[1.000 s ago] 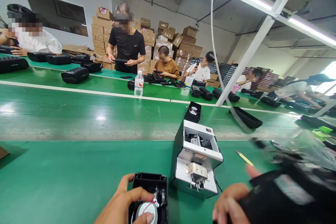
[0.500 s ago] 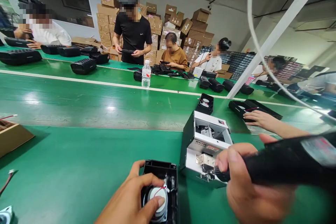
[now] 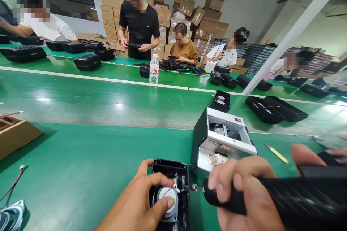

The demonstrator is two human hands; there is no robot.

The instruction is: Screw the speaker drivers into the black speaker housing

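Observation:
My left hand (image 3: 141,196) grips a black plastic speaker housing (image 3: 169,164) at its left side. Thumb and index finger rest on the round white-backed speaker (image 3: 165,192) inside it, which has red wires. In my right hand (image 3: 246,184) is a black electric screwdriver (image 3: 303,198), held nearly level. Its bit points left toward the right wall of the housing, and a small screw-like metal piece seems to be at the tip; whether it touches the housing I cannot tell. Right behind the screwdriver stands a white and black screw feeder (image 3: 222,140), partly hidden by my right fingers.
A cardboard box (image 3: 18,137) and a loose speaker (image 3: 12,216) with a wire lie at left. Beyond the feeder are another housing (image 3: 221,101) and black shells (image 3: 264,110). A water bottle (image 3: 154,70) stands farther back. Several people work across the green bench; another person's hand shows at far right.
My right hand has drawn the screwdriver from the feeder's front down and left toward the housing. Another person's hand has withdrawn from the black shells. My left hand keeps its hold.

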